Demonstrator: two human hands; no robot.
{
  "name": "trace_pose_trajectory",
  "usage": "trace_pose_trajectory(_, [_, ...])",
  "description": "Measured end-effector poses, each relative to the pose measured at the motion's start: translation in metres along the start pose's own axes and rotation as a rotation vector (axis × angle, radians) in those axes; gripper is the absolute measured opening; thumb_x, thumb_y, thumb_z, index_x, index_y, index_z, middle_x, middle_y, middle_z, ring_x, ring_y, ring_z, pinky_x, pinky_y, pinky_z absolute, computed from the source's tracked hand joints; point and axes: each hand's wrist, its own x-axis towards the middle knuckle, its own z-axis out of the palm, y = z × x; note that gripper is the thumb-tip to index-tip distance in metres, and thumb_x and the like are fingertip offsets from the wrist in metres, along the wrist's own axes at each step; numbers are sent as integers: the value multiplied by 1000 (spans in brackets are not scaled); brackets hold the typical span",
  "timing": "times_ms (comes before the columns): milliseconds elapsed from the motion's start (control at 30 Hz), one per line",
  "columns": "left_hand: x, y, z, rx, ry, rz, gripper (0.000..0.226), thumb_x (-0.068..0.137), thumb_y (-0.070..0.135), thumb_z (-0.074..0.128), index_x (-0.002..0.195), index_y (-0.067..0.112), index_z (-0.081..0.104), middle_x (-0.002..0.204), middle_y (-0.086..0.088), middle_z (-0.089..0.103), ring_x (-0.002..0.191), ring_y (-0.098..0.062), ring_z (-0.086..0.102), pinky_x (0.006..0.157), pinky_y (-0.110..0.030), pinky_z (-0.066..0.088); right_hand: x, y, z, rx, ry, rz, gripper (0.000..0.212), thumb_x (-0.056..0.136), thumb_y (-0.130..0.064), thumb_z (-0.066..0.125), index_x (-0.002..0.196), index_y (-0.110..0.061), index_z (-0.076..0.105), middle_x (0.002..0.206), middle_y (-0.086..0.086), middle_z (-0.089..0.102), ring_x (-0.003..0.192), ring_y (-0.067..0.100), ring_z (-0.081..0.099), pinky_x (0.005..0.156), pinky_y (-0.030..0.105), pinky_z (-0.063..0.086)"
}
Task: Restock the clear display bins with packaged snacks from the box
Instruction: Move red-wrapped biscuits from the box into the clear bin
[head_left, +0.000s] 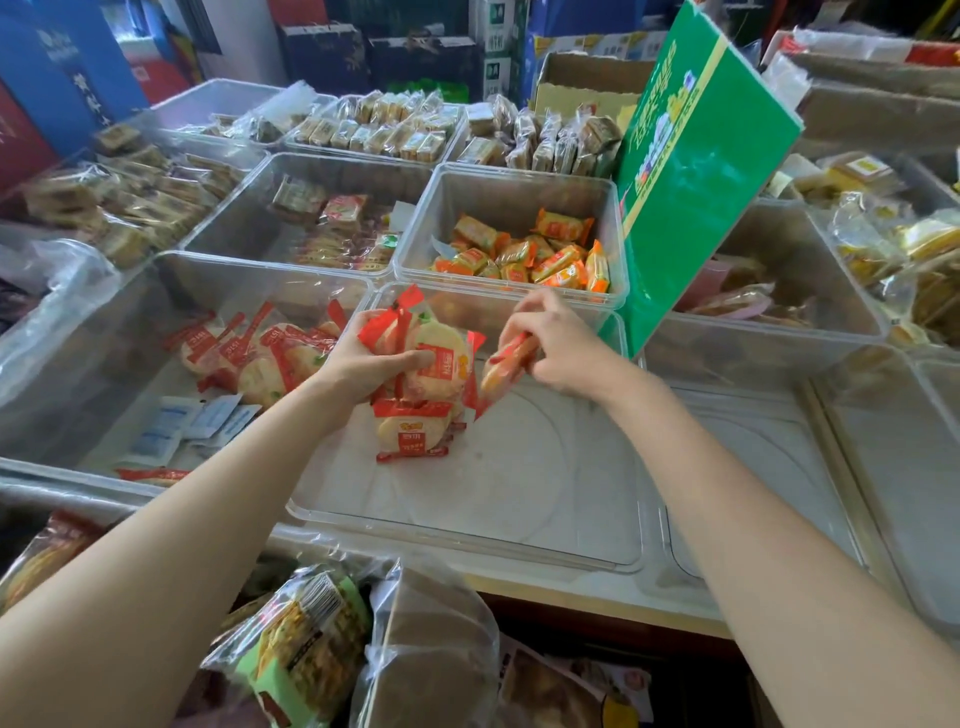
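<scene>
Both hands grip glossy round-cracker packets (436, 358) — over clear bin (467, 525).

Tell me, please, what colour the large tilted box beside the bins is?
The box is mostly green, with a yellow-edged printed panel; the head view shows it.

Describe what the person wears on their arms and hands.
Nothing shows on either. Both forearms are bare as far as the frame's lower edge, with no sleeves in view. The left hand and right hand have no gloves, and no rings, watch or bracelet can be seen.
</scene>
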Motion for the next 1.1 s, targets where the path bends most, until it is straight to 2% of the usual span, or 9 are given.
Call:
trace_pose_trajectory(200, [-1,-4,-1,-202,4,-8,72,68,19,81,129,19,44,116,-11,63,96,-26,67,68,-38,57,-6,-10,4,269,-197,45,29,82,-11,70,109,-5,64,138,10,40,128,22,40,96,14,28])
trace_pose_trajectory(300, [-2,-3,2,-340,28,26,68,74,18,78,131,16,41,100,-8,65,71,-14,67,55,-28,53,-11,-9,5,945,-172,189,27,84,3,60,112,3,58,103,12,62,101,20,57,100,31,41])
trace_pose_trajectory(367, [-6,0,12,-411,17,52,50,78,16,72,121,14,46,77,-3,64,52,-9,60,48,-22,47,-8,-9,13,1350,-134,298,18,89,-2,53,106,-4,58,98,8,64,96,20,58,93,39,46])
trace_pose_trajectory(467, [-13,5,29,-509,-40,62,25,84,16,64,108,15,58,70,3,67,56,-10,62,52,-24,47,-4,-11,22,1777,-55,452,16,93,-19,51,102,-9,59,103,11,65,103,28,59,82,47,52])
trace_pose_trajectory(533, [-15,7,32,-558,-37,38,34,86,20,62,119,14,54,84,0,69,69,-14,65,53,-24,50,-3,-11,24,1903,17,486,22,93,-25,52,106,-8,58,108,15,62,113,33,55,85,50,50])
trace_pose_trajectory(700, [-13,3,21,-590,9,-56,66,76,30,68,134,18,40,119,-9,62,97,-23,66,68,-34,57,-8,-3,22,1896,74,531,28,92,-32,52,104,-7,60,103,15,61,94,26,60,79,38,52])
trace_pose_trajectory(867, [-12,4,19,-515,33,-85,45,86,34,62,126,24,42,101,-1,65,85,-17,65,78,-39,53,-10,-11,27,1725,-14,515,17,91,-22,55,101,-9,60,98,12,63,90,24,60,80,35,52])
trace_pose_trajectory(1000, [-11,4,17,-465,24,-77,36,90,34,58,122,25,44,92,0,65,72,-14,65,69,-34,53,-10,-13,31,1588,-9,440,10,93,-11,52,97,-7,61,97,12,66,94,25,61,91,42,49])
trace_pose_trajectory(1100, [-9,4,11,-333,70,-97,32,89,33,60,118,24,47,87,-2,61,66,-15,59,59,-29,54,-11,-11,25,1167,-129,302,19,93,-13,54,111,-8,57,104,7,63,100,22,57,94,40,46])
